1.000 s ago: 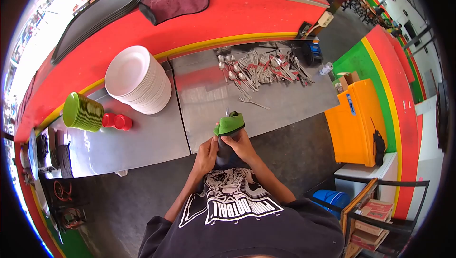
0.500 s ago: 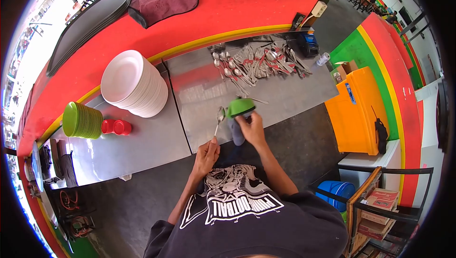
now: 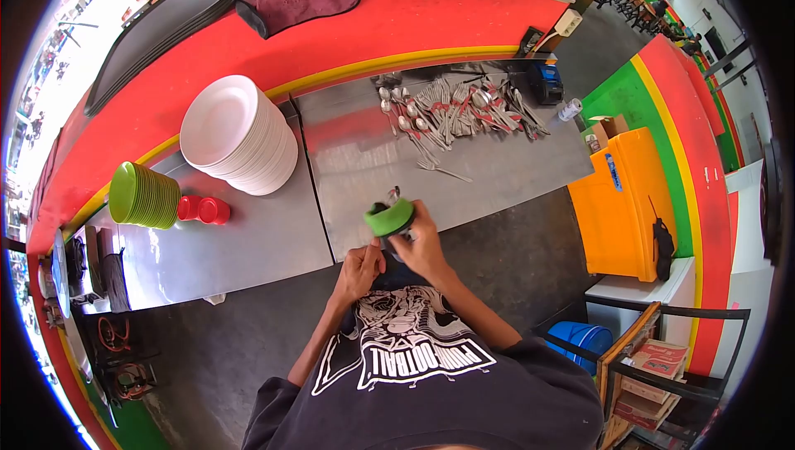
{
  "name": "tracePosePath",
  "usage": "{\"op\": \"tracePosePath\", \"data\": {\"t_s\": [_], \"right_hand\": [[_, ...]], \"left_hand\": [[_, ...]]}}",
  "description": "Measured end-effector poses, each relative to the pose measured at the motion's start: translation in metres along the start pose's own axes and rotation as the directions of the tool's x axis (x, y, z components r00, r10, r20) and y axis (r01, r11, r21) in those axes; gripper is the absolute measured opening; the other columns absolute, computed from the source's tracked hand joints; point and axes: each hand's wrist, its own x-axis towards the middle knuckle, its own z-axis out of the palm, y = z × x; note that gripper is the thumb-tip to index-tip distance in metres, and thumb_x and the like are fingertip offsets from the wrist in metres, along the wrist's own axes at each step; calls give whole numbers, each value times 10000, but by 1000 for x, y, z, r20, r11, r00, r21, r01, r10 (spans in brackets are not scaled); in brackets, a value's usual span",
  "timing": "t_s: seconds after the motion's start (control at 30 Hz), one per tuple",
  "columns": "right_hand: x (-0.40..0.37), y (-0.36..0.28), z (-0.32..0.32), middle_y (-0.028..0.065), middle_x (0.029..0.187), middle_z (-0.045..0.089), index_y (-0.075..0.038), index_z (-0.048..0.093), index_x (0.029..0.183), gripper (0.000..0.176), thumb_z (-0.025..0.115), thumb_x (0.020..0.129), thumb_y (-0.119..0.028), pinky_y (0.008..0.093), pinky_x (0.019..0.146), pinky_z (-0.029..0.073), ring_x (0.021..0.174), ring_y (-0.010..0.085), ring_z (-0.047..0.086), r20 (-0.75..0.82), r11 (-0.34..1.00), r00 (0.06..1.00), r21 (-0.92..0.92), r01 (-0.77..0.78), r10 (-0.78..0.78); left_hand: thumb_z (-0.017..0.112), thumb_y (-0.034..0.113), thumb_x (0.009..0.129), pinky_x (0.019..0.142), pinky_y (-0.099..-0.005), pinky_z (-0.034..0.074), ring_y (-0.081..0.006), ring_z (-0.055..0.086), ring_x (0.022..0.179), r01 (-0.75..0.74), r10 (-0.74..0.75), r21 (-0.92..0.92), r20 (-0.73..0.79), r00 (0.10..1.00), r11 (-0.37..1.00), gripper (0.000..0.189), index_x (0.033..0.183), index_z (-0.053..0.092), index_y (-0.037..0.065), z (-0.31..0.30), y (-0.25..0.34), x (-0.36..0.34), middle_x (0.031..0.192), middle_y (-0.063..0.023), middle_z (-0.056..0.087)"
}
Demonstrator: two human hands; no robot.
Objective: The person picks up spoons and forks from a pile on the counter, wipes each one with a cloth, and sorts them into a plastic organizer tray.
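My left hand (image 3: 360, 273) is closed at the counter's front edge, around the handle of a spoon whose bowl (image 3: 393, 195) peeks out above a green cloth. My right hand (image 3: 421, 245) grips the green cloth (image 3: 389, 218), which covers the middle of the spoon. A pile of forks and spoons (image 3: 464, 109) lies toward the back of the metal counter (image 3: 356, 177). One fork (image 3: 443, 170) rests a little apart, in front of the pile.
Stacked white plates (image 3: 240, 135), green plates (image 3: 145, 195) and red cups (image 3: 214, 211) stand on the left. A blue device (image 3: 544, 82) and a can (image 3: 570, 110) are at the back right. An orange container (image 3: 621, 210) stands beyond the counter's right end.
My right hand has moved left and down, bringing the green cloth onto the spoon. My left hand stays in nearly the same place. The view has shifted slightly.
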Motion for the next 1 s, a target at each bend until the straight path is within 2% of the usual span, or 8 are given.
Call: {"op": "tracePosePath", "data": {"t_s": [0.27, 0.37, 0.5, 0.6, 0.73, 0.87, 0.97, 1.0], "right_hand": [[7, 1, 0, 169, 984, 576, 18, 633, 984, 228, 680, 762, 6, 382, 756, 487, 870, 341, 608, -127, 992, 990, -117, 37, -52], [19, 27, -2, 172, 936, 561, 15, 625, 994, 218, 676, 784, -11, 404, 691, 469, 811, 351, 588, -300, 961, 935, -252, 112, -188], [35, 30, -31, 102, 929, 636, 25, 644, 1010, 194, 695, 850, -73, 326, 690, 488, 801, 173, 618, -230, 982, 956, 88, -167, 183], [21, 40, -37, 37, 940, 649, 15, 651, 1024, 181, 681, 889, -102, 279, 708, 484, 839, 97, 598, -59, 857, 926, 403, -321, 374], [6, 50, -34, 5, 943, 649, -13, 661, 1028, 151, 647, 928, -125, 241, 709, 471, 814, 83, 593, -127, 746, 866, 577, -332, 484], [-12, 39, -28, 11, 965, 654, -6, 659, 1023, 159, 670, 892, -96, 277, 728, 486, 884, 87, 603, -168, 721, 846, 621, -308, 506], [-17, 21, -14, 60, 978, 657, -3, 652, 1007, 193, 705, 833, -66, 308, 726, 491, 859, 134, 622, -118, 913, 972, 380, -145, 204], [-18, 19, -9, 125, 970, 642, -3, 643, 1005, 231, 719, 791, -48, 355, 728, 490, 835, 228, 638, -109, 963, 984, 247, -109, 139]], "left_hand": [[363, 434, 1042, 466, -282, 316, -87, 377, 472, -2, 2, 43, -3, 1000, 999, 633, 590, 497, 12, 0, 14, -3, 505, 3, 412], [362, 430, 1043, 486, -283, 324, -91, 381, 491, -34, 31, 72, 40, 999, 997, 632, 584, 487, 15, -2, 15, -4, 513, -1, 416], [376, 416, 1042, 514, -285, 336, -97, 386, 516, -98, 85, 84, 149, 985, 992, 615, 595, 503, 14, 3, 12, -19, 523, -6, 422], [371, 422, 1045, 520, -268, 328, -80, 386, 522, -129, 119, 38, 200, 973, 991, 629, 587, 530, 22, 8, 17, -22, 529, 11, 427], [368, 424, 1048, 485, -257, 283, -64, 356, 501, -90, 95, -37, 153, 984, 995, 623, 604, 538, 21, 10, 10, -22, 527, 31, 407], [362, 412, 1051, 509, -274, 316, -81, 370, 530, -43, 45, -22, 80, 996, 999, 594, 664, 548, 2, 4, 5, -16, 547, 5, 419], [365, 415, 1048, 513, -283, 329, -90, 381, 530, -71, 65, 70, 82, 995, 995, 586, 681, 551, -2, 4, 6, -12, 546, -2, 419], [366, 414, 1048, 516, -287, 336, -96, 388, 531, -77, 68, 101, 83, 994, 992, 584, 680, 547, -3, 5, 7, -11, 546, -7, 421]]}}
